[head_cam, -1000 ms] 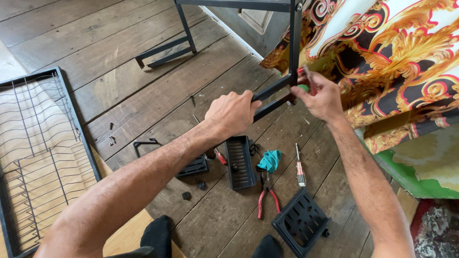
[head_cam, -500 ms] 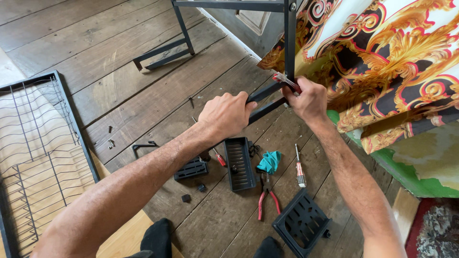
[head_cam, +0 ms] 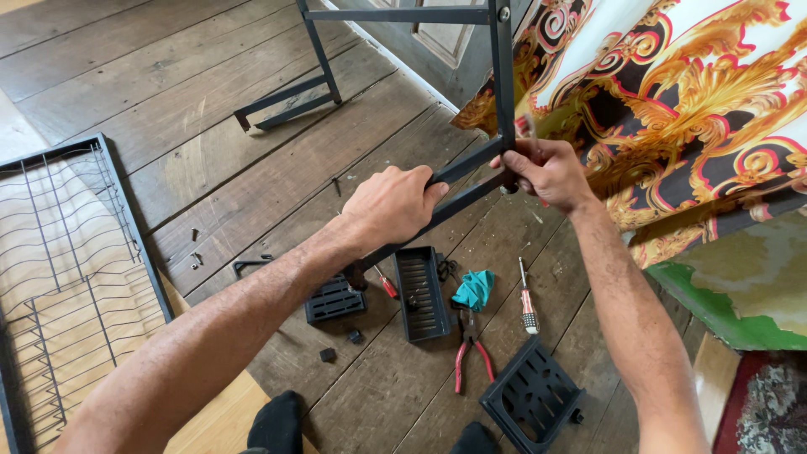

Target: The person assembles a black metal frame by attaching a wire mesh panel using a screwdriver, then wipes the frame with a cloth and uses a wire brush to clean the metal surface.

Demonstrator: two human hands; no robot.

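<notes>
Looking down through the head camera, we see our left hand [head_cam: 393,204] wrapped firmly around the slanted lower bars of a black square-tube metal frame [head_cam: 502,76], seemingly to steady it off the worn grey plank floor [head_cam: 252,160]. Our right hand [head_cam: 542,171] is closed at the corner where those bars meet the upright post; something thin appears pinched between its fingers, but we cannot tell what it is. That corner sits just in front of an ornate gold, black and white patterned cloth [head_cam: 698,92], so the joint is held up where we can see it.

Below our arms the parts lie within reach: a long black slotted plastic tray [head_cam: 422,292], a crumpled teal rag [head_cam: 475,286], a red-handled screwdriver [head_cam: 526,299], red-handled pliers [head_cam: 469,351], a square black slotted plastic tray [head_cam: 531,393] and a smaller black ribbed plastic piece [head_cam: 334,298]. A black wire grid rack [head_cam: 71,277] lies flat at the far left, well apart.

Compared with half a second ago, the red-and-silver tool that stood out of our right fist no longer shows clearly, the right hand has turned more knuckles-up on the corner, and our left grip has shifted slightly along the bars.
</notes>
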